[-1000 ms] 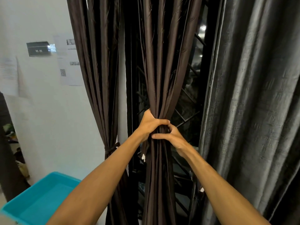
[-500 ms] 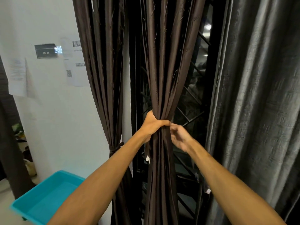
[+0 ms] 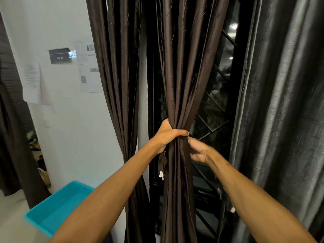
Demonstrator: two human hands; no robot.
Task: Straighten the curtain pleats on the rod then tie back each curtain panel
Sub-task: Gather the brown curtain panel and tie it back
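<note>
Bunching the middle brown curtain panel (image 3: 184,76) in front of the window (image 3: 214,109): left hand (image 3: 168,135) wrapped tight round it, right hand (image 3: 198,150) touching just below, grip too blurry to tell. Looks soft, light, slippery, so grab the gathered neck.

Brown curtain panels: two in front of you, the gathered panel (image 3: 182,76) at 12 o'clock and the tied panel (image 3: 115,76) at 10 o'clock.
Grey curtain (image 3: 284,102): one, at 3 o'clock.
Hands: two, your left hand (image 3: 168,135) and right hand (image 3: 198,151).
Teal tub (image 3: 57,209): one, at 8 o'clock.
Paper sheets (image 3: 32,83): three that you can make out, at 10 o'clock.
Wall display (image 3: 60,56): one.
</note>
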